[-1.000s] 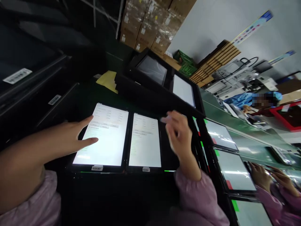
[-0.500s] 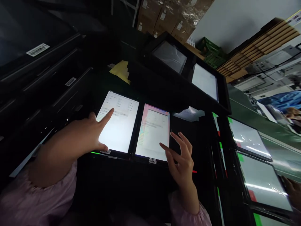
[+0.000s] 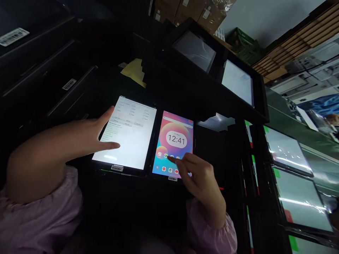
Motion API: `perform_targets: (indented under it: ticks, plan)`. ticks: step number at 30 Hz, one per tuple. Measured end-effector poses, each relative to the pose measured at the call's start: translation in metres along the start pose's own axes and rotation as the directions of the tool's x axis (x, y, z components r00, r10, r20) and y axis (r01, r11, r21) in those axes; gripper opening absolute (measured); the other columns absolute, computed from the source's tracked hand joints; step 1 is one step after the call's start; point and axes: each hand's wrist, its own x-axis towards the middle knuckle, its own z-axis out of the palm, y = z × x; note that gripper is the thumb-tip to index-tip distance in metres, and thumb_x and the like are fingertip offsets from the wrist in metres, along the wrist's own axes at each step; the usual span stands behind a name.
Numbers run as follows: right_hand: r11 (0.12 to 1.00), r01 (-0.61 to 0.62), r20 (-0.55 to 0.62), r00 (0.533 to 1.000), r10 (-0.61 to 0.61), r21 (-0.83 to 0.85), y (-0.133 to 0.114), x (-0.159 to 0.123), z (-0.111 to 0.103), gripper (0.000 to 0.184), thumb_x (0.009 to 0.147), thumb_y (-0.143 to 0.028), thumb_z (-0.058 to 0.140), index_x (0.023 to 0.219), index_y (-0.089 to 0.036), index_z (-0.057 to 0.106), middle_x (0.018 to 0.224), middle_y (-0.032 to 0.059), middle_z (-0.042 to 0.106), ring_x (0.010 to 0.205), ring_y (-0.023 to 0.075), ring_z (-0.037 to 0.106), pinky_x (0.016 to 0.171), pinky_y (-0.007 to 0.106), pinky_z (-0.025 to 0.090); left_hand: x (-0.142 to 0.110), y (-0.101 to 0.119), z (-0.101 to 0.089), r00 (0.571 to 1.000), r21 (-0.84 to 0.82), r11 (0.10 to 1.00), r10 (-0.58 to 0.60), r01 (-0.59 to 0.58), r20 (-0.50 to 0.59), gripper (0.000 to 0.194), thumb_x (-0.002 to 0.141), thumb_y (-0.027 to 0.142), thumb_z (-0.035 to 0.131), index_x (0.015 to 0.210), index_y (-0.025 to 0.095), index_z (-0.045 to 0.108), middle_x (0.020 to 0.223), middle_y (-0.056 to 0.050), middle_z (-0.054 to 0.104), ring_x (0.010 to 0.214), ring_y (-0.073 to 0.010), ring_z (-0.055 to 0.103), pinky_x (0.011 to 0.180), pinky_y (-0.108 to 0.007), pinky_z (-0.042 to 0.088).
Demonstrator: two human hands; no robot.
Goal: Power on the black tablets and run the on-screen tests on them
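Note:
Two tablets lie side by side on the dark surface in front of me. The left tablet (image 3: 129, 144) shows a white page with text lines, buttons and tick boxes. My left hand (image 3: 99, 135) is over its left edge, thumb and forefinger spread apart, holding nothing. On the right tablet (image 3: 177, 130) a colourful home screen shows 12:41 and app icons. My right hand (image 3: 200, 173) points at the lower icons with its forefinger stretched out and the other fingers curled. Its fingertip is at the screen; I cannot tell whether it touches.
Beyond the tablets is a yellow paper piece (image 3: 134, 73). A black tray (image 3: 219, 67) holds two more screens at the back. Lit tablets (image 3: 300, 197) with green and red corner marks line the right. Black barcode-labelled units (image 3: 47, 70) stand at the left. Cartons (image 3: 169, 12) are stacked behind.
The right tablet switched from a white page to its home screen. My right forefinger moved left onto the icons while the other fingers curled. My left hand drew back to the left tablet's edge.

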Motion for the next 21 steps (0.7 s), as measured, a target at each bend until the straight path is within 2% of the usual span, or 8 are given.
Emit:
perform_targets:
  ticks: [2,4,7,9,13,16,19,21]
  plan:
    - [0.998,0.053,0.107,0.993,-0.054,0.016,-0.001,-0.001,0.006,0.041,0.102,-0.015,0.056,0.062,-0.016,0.063,0.063,-0.0038,0.040,0.053,0.0073,0.042,0.052,0.025,0.037,0.001,-0.007,0.002,0.998,0.105,0.993,-0.054,0.049,0.039,0.118,0.089,0.059,0.067,0.168,0.019,-0.011,0.152,-0.023,0.055,0.125,-0.0418,0.063,0.102,-0.045,0.048]
    - [0.997,0.076,0.183,0.980,-0.077,0.008,-0.002,-0.001,0.012,0.042,0.102,-0.015,0.056,0.060,-0.016,0.060,0.063,-0.0040,0.038,0.053,0.0073,0.038,0.052,0.026,0.032,0.003,-0.015,0.005,0.996,0.157,0.986,-0.066,0.057,0.053,0.122,0.084,0.062,0.069,0.168,0.022,-0.011,0.150,-0.018,0.058,0.123,-0.0386,0.065,0.100,-0.041,0.050]
    - [0.996,0.089,0.236,0.968,-0.080,-0.030,-0.001,-0.003,0.017,0.044,0.102,-0.015,0.055,0.059,-0.016,0.057,0.062,-0.0037,0.038,0.055,0.0078,0.036,0.052,0.028,0.029,0.003,-0.026,0.007,0.999,0.154,0.988,-0.031,0.025,0.034,0.122,0.080,0.060,0.071,0.169,0.027,-0.006,0.145,-0.010,0.064,0.120,-0.0327,0.067,0.097,-0.037,0.049]
    - [0.996,0.087,0.245,0.967,-0.076,-0.035,-0.001,-0.005,0.017,0.042,0.102,-0.015,0.054,0.060,-0.016,0.059,0.063,-0.0033,0.039,0.055,0.0079,0.039,0.052,0.028,0.031,0.000,-0.028,0.007,0.999,0.173,0.985,-0.024,0.018,0.030,0.119,0.080,0.057,0.071,0.169,0.028,-0.003,0.140,-0.009,0.067,0.117,-0.0327,0.067,0.095,-0.037,0.049]
    - [0.998,0.060,0.179,0.982,-0.058,-0.006,0.001,-0.009,0.007,0.032,0.103,-0.014,0.055,0.074,-0.013,0.070,0.067,-0.0020,0.046,0.055,0.0074,0.045,0.051,0.025,0.037,-0.004,-0.027,0.007,0.998,0.204,0.979,0.008,-0.021,0.064,0.117,0.079,0.053,0.073,0.169,0.030,0.002,0.135,-0.012,0.068,0.111,-0.0351,0.068,0.087,-0.037,0.049]
    - [0.999,0.048,0.107,0.993,-0.051,0.025,0.003,-0.012,-0.004,0.027,0.102,-0.012,0.057,0.079,-0.013,0.072,0.069,-0.0022,0.047,0.055,0.0062,0.049,0.049,0.022,0.040,-0.004,-0.026,0.008,0.997,0.154,0.986,0.053,-0.062,0.062,0.109,0.082,0.046,0.069,0.170,0.030,0.005,0.121,-0.009,0.072,0.101,-0.0313,0.070,0.079,-0.033,0.047]
    - [0.998,-0.008,0.064,0.998,0.003,0.069,0.003,-0.018,-0.014,0.027,0.101,-0.010,0.058,0.078,-0.016,0.070,0.069,-0.0034,0.045,0.056,0.0055,0.050,0.051,0.021,0.044,-0.003,-0.024,0.009,0.997,0.140,0.989,0.036,-0.045,0.064,0.106,0.083,0.038,0.067,0.170,0.024,0.008,0.106,-0.008,0.072,0.094,-0.0281,0.069,0.078,-0.031,0.047]
    - [0.995,-0.034,0.021,0.999,0.032,0.095,0.004,-0.022,-0.020,0.030,0.100,-0.008,0.059,0.072,-0.017,0.066,0.070,-0.0042,0.043,0.057,0.0052,0.049,0.055,0.022,0.050,-0.002,-0.022,0.008,0.998,0.148,0.989,0.009,-0.018,0.066,0.109,0.083,0.036,0.070,0.170,0.022,0.004,0.111,-0.010,0.071,0.095,-0.0270,0.068,0.077,-0.030,0.047]
